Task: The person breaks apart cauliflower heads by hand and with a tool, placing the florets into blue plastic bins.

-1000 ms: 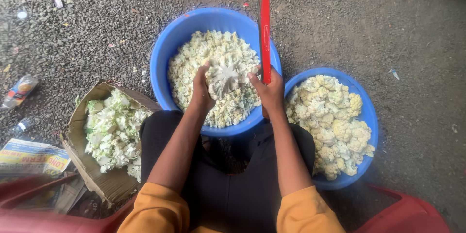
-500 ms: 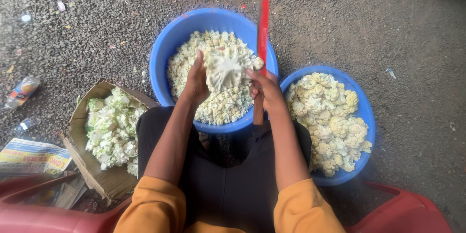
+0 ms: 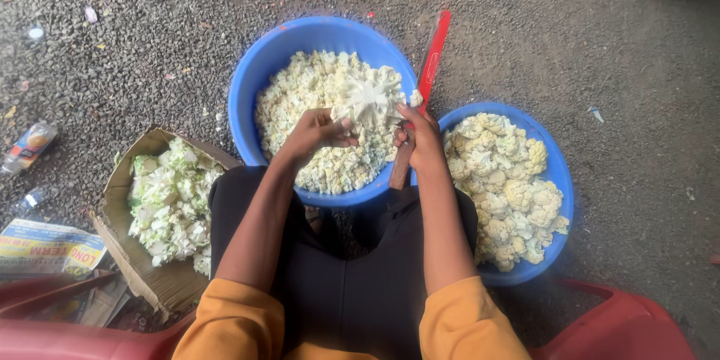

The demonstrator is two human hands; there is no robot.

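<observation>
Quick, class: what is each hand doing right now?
Left hand: closed on the cauliflower piece.
Right hand: closed on the red knife, fingertips touching the cauliflower.

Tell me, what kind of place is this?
Probably an outdoor spot for preparing vegetables, perhaps at a market. The gravel ground, two blue tubs of cut cauliflower, and a cardboard box of leafy trimmings suggest it.

Gravel ground [image 3: 150,45], two blue basins [image 3: 255,82] (cauliflower-filled), cardboard box [image 3: 120,187], crushed bottle [image 3: 28,146]

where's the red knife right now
The red knife is in the right hand, blade pointing away across the right rim of the big blue tub, beside the cauliflower piece.
</observation>
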